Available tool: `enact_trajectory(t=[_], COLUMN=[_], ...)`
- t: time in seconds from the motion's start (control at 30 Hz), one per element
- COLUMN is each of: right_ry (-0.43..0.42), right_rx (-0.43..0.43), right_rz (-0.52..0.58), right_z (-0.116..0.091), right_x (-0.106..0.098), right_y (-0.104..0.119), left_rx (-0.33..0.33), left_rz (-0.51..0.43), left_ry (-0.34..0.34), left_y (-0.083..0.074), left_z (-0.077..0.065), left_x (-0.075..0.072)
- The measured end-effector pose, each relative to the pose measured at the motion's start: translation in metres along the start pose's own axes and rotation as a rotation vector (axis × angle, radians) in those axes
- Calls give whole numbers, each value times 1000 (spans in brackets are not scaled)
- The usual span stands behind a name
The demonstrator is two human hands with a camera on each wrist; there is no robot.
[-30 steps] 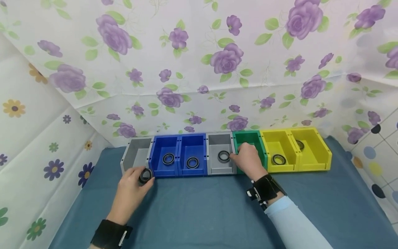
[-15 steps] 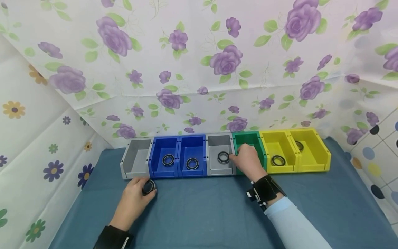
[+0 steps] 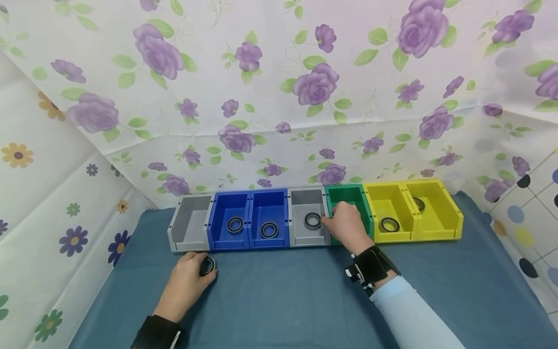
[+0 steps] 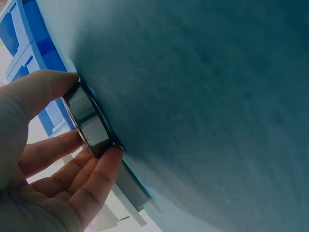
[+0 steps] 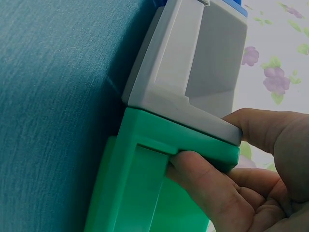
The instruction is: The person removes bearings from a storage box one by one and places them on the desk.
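My left hand (image 3: 184, 283) pinches a ball bearing (image 4: 89, 118), a dark ring with a shiny metal outer face, between thumb and fingertips. In the left wrist view the bearing is right at the blue-green cloth, and in the head view it sits just in front of the left grey bin (image 3: 190, 246). My right hand (image 3: 347, 224) grips the adjoining side walls of the middle grey bin (image 5: 166, 92) and the green bin (image 5: 145, 145). Its thumb is on the grey side, and its fingers reach into the green bin, whose floor is partly hidden by the hand.
The bins stand in one row against a flowered backdrop (image 3: 279, 97). Single bearings lie in the two blue bins (image 3: 228, 245), the middle grey bin and both yellow bins (image 3: 440, 234). Cloth (image 3: 279, 295) covers the table in front of the row.
My left hand has drawn back from the left grey bin's front edge toward me, bringing the bearing down near the cloth. The right hand keeps its hold on the bin walls.
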State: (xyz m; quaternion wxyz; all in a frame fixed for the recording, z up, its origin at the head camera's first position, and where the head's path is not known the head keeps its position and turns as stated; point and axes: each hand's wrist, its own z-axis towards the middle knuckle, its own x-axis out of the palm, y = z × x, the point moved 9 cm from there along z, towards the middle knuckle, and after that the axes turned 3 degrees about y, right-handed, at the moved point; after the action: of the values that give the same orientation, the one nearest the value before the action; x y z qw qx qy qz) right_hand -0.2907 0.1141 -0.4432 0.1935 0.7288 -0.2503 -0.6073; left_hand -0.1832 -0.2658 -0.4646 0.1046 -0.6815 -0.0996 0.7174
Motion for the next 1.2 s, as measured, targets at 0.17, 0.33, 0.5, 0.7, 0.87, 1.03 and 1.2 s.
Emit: enact_trajectory(t=[0.17, 0.33, 0.5, 0.7, 0.87, 1.03, 1.2], right_ry=[-2, 4, 8, 8, 6, 2, 1], right_rx=[1, 10, 22, -7, -41, -46, -45], right_rz=[-2, -2, -7, 1, 10, 12, 10], right_z=[0, 1, 0, -1, -2, -2, -2], right_x=[0, 1, 1, -1, -2, -3, -2], right_y=[0, -1, -2, 0, 4, 4, 3], left_rx=[-11, -31, -45, -31, 67, 161, 205], left_rz=[2, 14, 37, 69, 51, -6, -61], left_ry=[19, 33, 49, 36, -99, -238, -257], left_y=[1, 1, 0, -8, -29, -53, -68], left_z=[2, 2, 4, 5, 5, 10, 22], left_x=[2, 3, 3, -4, -24, -50, -60])
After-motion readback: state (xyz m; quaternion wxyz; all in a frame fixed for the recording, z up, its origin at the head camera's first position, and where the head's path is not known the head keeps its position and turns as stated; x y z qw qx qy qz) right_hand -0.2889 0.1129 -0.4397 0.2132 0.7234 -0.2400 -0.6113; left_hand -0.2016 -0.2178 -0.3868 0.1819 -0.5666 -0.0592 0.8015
